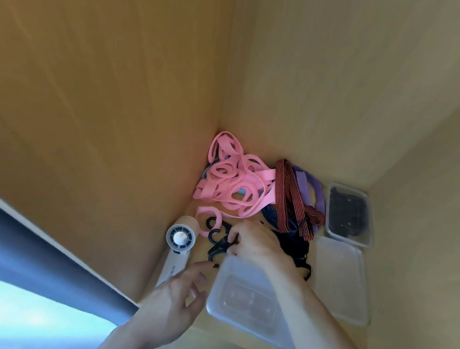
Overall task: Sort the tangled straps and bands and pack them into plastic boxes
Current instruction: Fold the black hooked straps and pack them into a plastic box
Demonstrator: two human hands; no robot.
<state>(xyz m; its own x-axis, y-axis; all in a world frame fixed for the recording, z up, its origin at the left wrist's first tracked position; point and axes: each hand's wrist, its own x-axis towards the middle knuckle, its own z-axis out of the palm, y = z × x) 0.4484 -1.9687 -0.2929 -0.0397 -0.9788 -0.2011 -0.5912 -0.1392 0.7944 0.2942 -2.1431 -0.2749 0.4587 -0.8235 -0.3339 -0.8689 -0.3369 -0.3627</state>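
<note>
Three clear plastic boxes [248,328]; one tangled pink elastic band pile [234,180]; right hand [255,246] pinches black plastic hooks [219,246], left hand [178,294] fingers apart, empty

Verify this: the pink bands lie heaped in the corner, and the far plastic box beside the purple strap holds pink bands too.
Not quite. The head view shows the far plastic box beside the purple strap holds black pieces, not pink bands. The pink bands do lie heaped in the corner.
</note>
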